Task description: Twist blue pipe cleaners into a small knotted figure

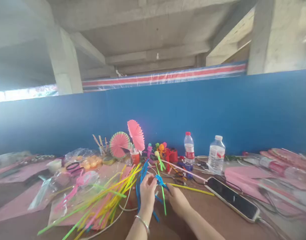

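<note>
Between the left hand (147, 193) and right hand (176, 199), both pinch a twisted blue pipe cleaner (160, 181); yellow stems (110, 196) lie just left.

Both forearms cut off by the bottom edge, right hand (176, 200) partly behind blue pipe cleaners (159, 181), far-left table clutter (15, 161) blurred, possibly plastic bags

Both forearms come up from the near edge, bare, angled toward each other. Left hand (147, 192) raised, back toward the viewer, fingers (149, 180) curled together at the top in a pinching grip. A thin bangle circles the left wrist. Right hand (176, 200) lies lower, palm down, fingers reaching toward the left hand; its fingertips seem closed, though blur hides them.
</note>
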A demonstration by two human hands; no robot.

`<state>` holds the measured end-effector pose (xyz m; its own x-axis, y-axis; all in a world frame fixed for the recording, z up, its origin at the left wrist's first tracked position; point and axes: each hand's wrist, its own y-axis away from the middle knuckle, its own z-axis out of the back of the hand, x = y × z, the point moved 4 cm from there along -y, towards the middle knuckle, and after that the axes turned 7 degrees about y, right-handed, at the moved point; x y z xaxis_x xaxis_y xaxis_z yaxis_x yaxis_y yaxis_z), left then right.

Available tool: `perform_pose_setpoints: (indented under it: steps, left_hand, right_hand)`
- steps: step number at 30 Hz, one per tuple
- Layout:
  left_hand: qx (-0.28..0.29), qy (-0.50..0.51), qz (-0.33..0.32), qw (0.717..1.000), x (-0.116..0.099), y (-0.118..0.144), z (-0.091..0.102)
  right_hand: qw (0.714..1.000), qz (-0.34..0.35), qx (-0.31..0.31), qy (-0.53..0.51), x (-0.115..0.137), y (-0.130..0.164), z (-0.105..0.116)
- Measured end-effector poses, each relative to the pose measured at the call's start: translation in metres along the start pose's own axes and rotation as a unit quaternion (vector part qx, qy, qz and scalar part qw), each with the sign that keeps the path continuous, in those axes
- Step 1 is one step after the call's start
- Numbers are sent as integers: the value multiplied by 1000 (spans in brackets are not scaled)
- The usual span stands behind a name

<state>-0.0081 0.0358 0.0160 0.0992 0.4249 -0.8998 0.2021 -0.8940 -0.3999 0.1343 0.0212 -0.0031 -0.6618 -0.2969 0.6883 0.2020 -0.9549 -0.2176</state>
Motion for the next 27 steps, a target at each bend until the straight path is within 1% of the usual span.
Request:
perform_pose_setpoints:
  steps: [10, 16, 22, 27]
  left_hand:
    - [-2, 22, 8, 1000, -5, 2, -3]
    - [1, 52, 35, 998, 0, 1, -5]
    - [40, 106, 96, 989, 13, 2, -10]
    - [64, 174, 116, 976, 17, 5, -14]
  right_hand:
    - [1000, -8, -16, -11, -6, -1, -1]
    - [999, -5, -29, -46, -13, -4, -3]
    - [992, -30, -28, -119, -19, -8, -7]
    - [983, -52, -22, -177, -21, -9, -10]
